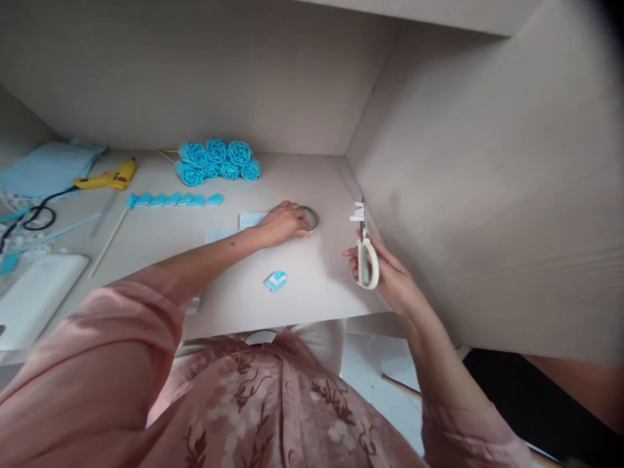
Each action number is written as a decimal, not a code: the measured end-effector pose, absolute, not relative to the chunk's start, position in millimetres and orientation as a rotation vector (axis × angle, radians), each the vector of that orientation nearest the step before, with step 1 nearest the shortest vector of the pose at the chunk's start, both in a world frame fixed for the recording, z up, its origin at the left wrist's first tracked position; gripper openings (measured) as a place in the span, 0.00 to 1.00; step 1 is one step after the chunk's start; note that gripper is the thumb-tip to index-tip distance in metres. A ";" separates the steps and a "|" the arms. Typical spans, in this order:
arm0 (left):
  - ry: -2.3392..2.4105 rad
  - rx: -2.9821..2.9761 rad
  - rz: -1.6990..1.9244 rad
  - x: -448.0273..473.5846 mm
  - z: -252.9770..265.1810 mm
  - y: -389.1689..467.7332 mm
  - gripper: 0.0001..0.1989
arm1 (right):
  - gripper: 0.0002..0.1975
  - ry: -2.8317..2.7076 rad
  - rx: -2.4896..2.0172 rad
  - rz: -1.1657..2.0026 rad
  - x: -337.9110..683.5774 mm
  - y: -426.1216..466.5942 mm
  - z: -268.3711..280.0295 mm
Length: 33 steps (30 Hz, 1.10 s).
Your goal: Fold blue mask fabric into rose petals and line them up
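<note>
My left hand (283,222) reaches over the worktop, its fingers curled down on the near side of a thin dark-green ring (315,216), perhaps a tape roll. A pale blue sheet (251,220) lies partly beneath that hand. Close to the right wall, my right hand (387,273) has its fingers around white-handled scissors (374,265), whose blades point away from me. Small white pieces (358,212) lie at the blades. Between the hands and nearer to me is a small blue-and-white cut piece (275,281).
Several blue rolled flowers (216,151) lie at the back. Left of my hands are a folded blue strip (178,199) with a thin stick (108,242), a yellow glue gun (110,177) with a black cord, blue sheets (49,166) and a white device (43,292). A panel (478,182) bounds the right side.
</note>
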<state>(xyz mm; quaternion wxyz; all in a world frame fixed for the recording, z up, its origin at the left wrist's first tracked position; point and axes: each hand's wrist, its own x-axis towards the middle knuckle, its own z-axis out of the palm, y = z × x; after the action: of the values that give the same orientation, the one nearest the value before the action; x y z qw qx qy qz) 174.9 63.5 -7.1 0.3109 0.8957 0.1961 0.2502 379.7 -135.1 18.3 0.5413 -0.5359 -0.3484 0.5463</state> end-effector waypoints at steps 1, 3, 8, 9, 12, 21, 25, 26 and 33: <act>0.527 2.344 0.680 170.4 -4.1 62.1 0.08 | 0.27 -0.812 -1.248 1.337 381.4 -136.1 19.2; 0.570 2.267 0.734 157.3 7.0 53.9 0.09 | 0.27 -0.769 -1.144 1.437 380.8 -133.8 22.2; 0.712 1.830 0.723 133.7 26.8 -2.9 0.14 | 0.26 -0.771 -0.854 1.622 351.3 -110.1 27.3; 0.773 1.706 0.718 133.0 26.0 -17.3 0.16 | 0.25 -0.786 -0.841 1.633 343.2 -105.1 27.6; 0.688 1.476 0.607 134.0 17.9 -53.8 0.19 | 0.23 -0.854 -0.883 1.665 324.3 -95.1 26.4; 0.874 1.120 0.805 129.3 8.6 -110.1 0.16 | 0.17 -1.296 -1.467 0.963 322.5 -119.7 18.3; 0.651 0.789 0.732 129.3 7.4 -133.7 0.18 | 0.18 -1.231 -1.628 0.654 310.7 -153.1 12.5; 0.588 0.732 0.690 128.1 6.7 -138.1 0.18 | 0.18 -1.228 -1.649 0.589 307.0 -161.1 11.6; 0.510 0.699 0.558 101.9 11.3 -159.1 0.21 | 0.15 -1.517 -1.671 0.436 305.1 -201.5 21.7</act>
<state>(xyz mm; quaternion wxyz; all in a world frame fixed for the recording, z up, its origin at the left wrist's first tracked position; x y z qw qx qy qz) 101.9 -159.1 11.3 0.8705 0.3344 0.2437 0.2666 305.1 -201.5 21.7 0.4093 -0.6633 -0.6022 0.1730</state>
